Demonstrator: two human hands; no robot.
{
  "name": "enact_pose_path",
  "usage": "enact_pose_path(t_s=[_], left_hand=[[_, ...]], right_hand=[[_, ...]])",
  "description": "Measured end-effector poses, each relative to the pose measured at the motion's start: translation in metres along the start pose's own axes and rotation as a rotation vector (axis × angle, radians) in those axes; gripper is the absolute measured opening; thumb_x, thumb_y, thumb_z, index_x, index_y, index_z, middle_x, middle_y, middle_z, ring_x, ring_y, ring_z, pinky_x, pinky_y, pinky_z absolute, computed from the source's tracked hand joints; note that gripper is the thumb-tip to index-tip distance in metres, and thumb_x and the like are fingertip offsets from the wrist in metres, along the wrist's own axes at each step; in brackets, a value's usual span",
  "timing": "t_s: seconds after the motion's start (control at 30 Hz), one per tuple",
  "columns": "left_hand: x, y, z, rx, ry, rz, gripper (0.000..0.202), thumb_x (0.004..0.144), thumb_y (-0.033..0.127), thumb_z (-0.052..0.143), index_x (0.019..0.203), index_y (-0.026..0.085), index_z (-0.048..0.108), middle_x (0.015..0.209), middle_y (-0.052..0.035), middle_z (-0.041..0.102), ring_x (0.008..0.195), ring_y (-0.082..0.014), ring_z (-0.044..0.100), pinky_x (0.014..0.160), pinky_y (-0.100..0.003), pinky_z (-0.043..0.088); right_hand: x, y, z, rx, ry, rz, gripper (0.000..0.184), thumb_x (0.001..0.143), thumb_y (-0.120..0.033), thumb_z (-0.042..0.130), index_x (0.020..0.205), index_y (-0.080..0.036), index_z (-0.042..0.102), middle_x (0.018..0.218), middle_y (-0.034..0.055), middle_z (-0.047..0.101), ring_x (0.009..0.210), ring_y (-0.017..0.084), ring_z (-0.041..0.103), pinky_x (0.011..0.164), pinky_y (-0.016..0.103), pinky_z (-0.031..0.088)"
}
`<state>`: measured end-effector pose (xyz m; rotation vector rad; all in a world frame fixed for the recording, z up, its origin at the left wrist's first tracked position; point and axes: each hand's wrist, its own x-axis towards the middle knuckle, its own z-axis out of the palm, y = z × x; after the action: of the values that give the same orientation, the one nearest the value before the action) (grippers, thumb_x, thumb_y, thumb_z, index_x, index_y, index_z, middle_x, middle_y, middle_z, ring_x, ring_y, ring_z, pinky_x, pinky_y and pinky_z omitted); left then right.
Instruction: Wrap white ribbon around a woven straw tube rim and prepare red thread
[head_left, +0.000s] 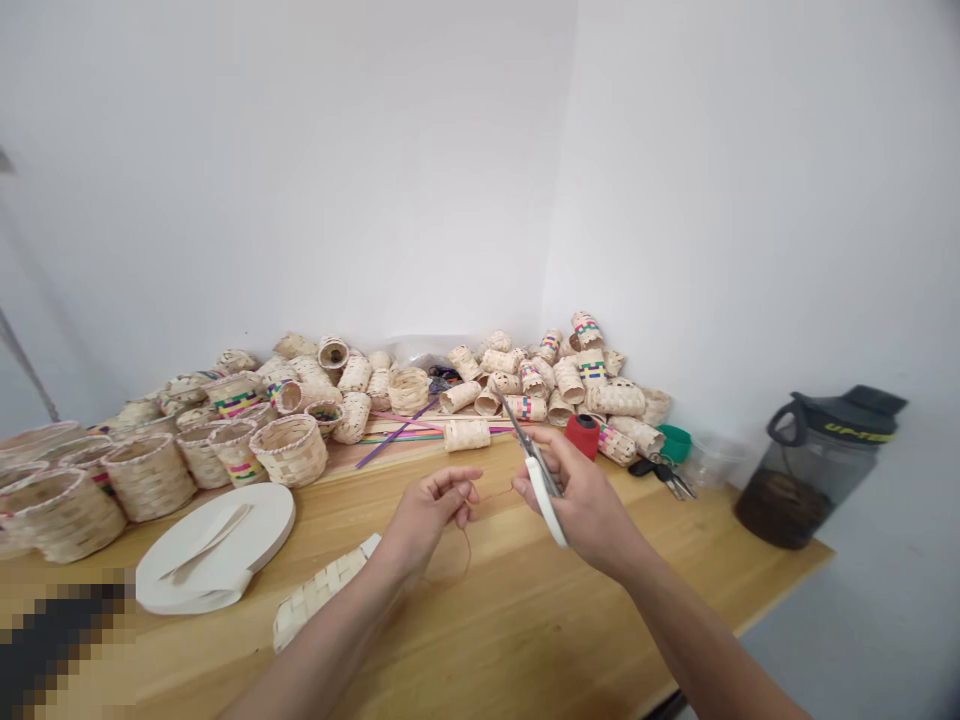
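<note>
My left hand (439, 510) pinches a thin reddish thread (466, 545) above the middle of the table. The thread runs across to my right hand (581, 495) and a loose end hangs below the left fingers. In my right hand is a pair of scissors (541, 482) with white handles, its blades pointing up and away. A small woven bamboo tube (466, 435) lies just beyond the hands. Behind my right hand stands a red spool of thread (583, 436). Partly hidden by my left forearm, a flat woven piece (322, 590) rests on the table.
Woven baskets (150, 475) crowd the left side. A heap of small woven tubes (540, 380) lines the wall. A white coil of strip (255, 520) lies front left. At right are a green lid (675, 443), a clear tub (716, 460), keys (677, 478) and a dark bottle (795, 490).
</note>
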<state>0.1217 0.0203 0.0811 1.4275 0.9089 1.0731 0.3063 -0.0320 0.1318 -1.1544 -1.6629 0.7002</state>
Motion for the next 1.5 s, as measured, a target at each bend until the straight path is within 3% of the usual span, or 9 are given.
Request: enact_pose_path(t_s=[0.2,0.37,0.47,0.57,0.73,0.9,1.0,1.27,1.5], left_hand=[[0.020,-0.031,-0.015,0.238,0.106,0.023,0.022,0.072,0.022,0.060,0.090,0.018,0.071,0.082,-0.0083,0.071,0.090,-0.0254,0.063,0.092,-0.041,0.041],[0.014,-0.011,-0.016,0.304,0.162,0.153,0.029,0.077,0.022,0.055,0.103,0.020,0.068,0.129,-0.0084,0.058,0.127,-0.0257,0.043,0.110,-0.042,0.024],[-0.001,0.016,-0.008,0.270,0.084,0.182,0.034,0.084,0.028,0.052,0.115,0.019,0.062,0.114,-0.0089,0.066,0.113,-0.0240,0.056,0.103,-0.041,0.035],[-0.019,0.036,0.005,0.045,-0.129,0.136,0.037,0.085,0.032,0.056,0.120,0.020,0.059,0.111,-0.0070,0.068,0.109,-0.0214,0.058,0.098,-0.036,0.040],[-0.029,0.042,0.016,-0.250,-0.269,0.025,0.040,0.076,0.026,0.071,0.114,0.020,0.061,0.101,-0.0047,0.067,0.086,-0.0162,0.064,0.082,-0.029,0.047],[-0.028,0.041,0.015,-0.204,-0.209,-0.047,0.038,0.070,0.038,0.075,0.101,0.017,0.067,0.061,0.0040,0.053,0.048,-0.0068,0.046,0.047,-0.020,0.033],[-0.029,0.047,0.014,-0.115,-0.115,-0.001,0.033,0.067,0.043,0.075,0.083,0.015,0.070,0.058,0.0037,0.051,0.048,-0.0058,0.036,0.047,-0.020,0.026],[-0.031,0.052,0.014,0.013,-0.043,0.091,0.024,0.066,0.037,0.074,0.067,0.015,0.066,0.063,-0.0003,0.056,0.058,-0.0107,0.043,0.055,-0.022,0.032],[-0.033,0.053,0.010,-0.315,0.015,-0.027,0.028,0.066,0.037,0.078,0.072,0.014,0.063,0.056,0.0051,0.042,0.048,-0.0050,0.029,0.045,-0.018,0.022]], right_hand=[[-0.007,0.008,-0.003,0.037,-0.009,0.055,0.043,0.080,-0.027,0.063,0.120,-0.025,0.046,0.076,-0.0040,0.058,0.062,0.011,0.050,0.056,0.021,0.040],[-0.007,0.008,-0.005,0.007,0.001,0.064,0.043,0.080,-0.025,0.062,0.120,-0.026,0.047,0.069,-0.0065,0.052,0.057,0.010,0.045,0.053,0.021,0.036],[-0.006,0.007,-0.001,-0.027,-0.020,0.044,0.042,0.080,-0.025,0.062,0.120,-0.028,0.048,0.067,-0.0070,0.050,0.058,0.010,0.045,0.055,0.021,0.037],[-0.004,0.002,0.006,-0.025,-0.057,0.013,0.042,0.081,-0.025,0.062,0.121,-0.027,0.049,0.072,-0.0053,0.057,0.061,0.011,0.050,0.058,0.022,0.040],[-0.003,-0.008,0.011,-0.017,-0.076,-0.006,0.046,0.081,-0.024,0.062,0.124,-0.025,0.048,0.073,-0.0045,0.059,0.061,0.011,0.051,0.057,0.021,0.041],[-0.006,-0.014,0.009,-0.009,-0.060,-0.027,0.046,0.081,-0.024,0.061,0.125,-0.025,0.046,0.074,-0.0042,0.059,0.059,0.010,0.049,0.055,0.020,0.040],[-0.007,-0.016,0.009,0.012,-0.052,-0.029,0.044,0.082,-0.025,0.061,0.123,-0.025,0.046,0.074,-0.0038,0.059,0.059,0.010,0.049,0.054,0.020,0.039],[-0.007,-0.017,0.010,0.051,-0.028,-0.005,0.049,0.082,-0.023,0.060,0.127,-0.028,0.043,0.075,-0.0043,0.056,0.057,0.010,0.045,0.051,0.020,0.037],[-0.022,0.011,-0.010,-0.090,0.200,0.037,0.038,0.083,-0.032,0.061,0.118,-0.026,0.048,0.078,-0.0022,0.058,0.070,0.015,0.057,0.062,0.025,0.047]])
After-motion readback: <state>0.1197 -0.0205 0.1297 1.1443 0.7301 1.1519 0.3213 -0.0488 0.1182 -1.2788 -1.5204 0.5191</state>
